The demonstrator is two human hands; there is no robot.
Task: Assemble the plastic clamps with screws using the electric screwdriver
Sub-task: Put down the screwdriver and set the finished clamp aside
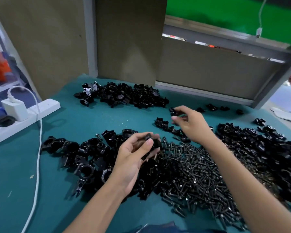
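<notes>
Screws (196,174): loose heap, our landmark.
Left of it: clamp bodies (84,157), heaped, unjoined as far as we see.
Right of it: caps (259,145), heaped.
Beyond it: far pile (124,96), possibly finished clamps; we cannot tell.
Left hand (138,157): at the heap's left edge, fingers curled around a black part (155,143).
Right hand (190,125): beyond the heap, thumb and forefinger pinching one cap (172,111).
Screwdriver: none in view.
We judge the pair in hand unscrewed, with large stocks left.

Left hand (136,154) palm-up, right hand (191,126) forward, palm-down.
</notes>
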